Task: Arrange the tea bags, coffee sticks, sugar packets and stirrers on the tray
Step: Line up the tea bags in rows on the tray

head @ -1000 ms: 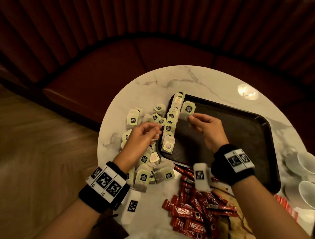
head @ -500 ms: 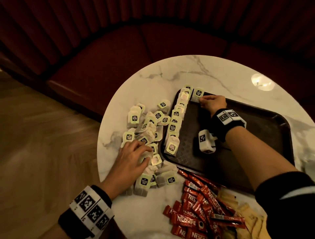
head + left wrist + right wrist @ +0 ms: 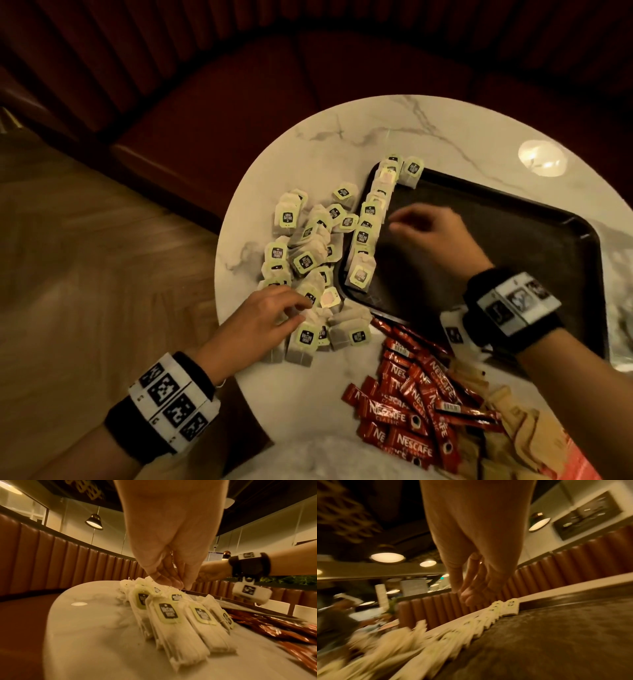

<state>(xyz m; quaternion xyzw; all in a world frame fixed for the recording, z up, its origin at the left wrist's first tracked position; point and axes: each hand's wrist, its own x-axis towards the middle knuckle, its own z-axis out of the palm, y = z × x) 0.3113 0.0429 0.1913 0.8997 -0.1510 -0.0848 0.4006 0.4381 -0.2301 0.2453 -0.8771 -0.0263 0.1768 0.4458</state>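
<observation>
A black tray lies on the round marble table. A row of tea bags leans along the tray's left edge, and a single tea bag stands at its far corner. A loose pile of tea bags lies on the table left of the tray. My left hand rests on the pile's near end, its fingertips bunched and pinching a tea bag. My right hand hovers over the tray beside the row, fingers relaxed and holding nothing.
Red coffee sticks lie heaped on the table near the tray's front edge, with brown sugar packets to their right. A red padded bench curves behind the table. Wooden floor lies to the left.
My right hand set a tea bag at the tray's far corner, let go and drew back along the row. My left hand dropped onto the pile and stays at its near end.
</observation>
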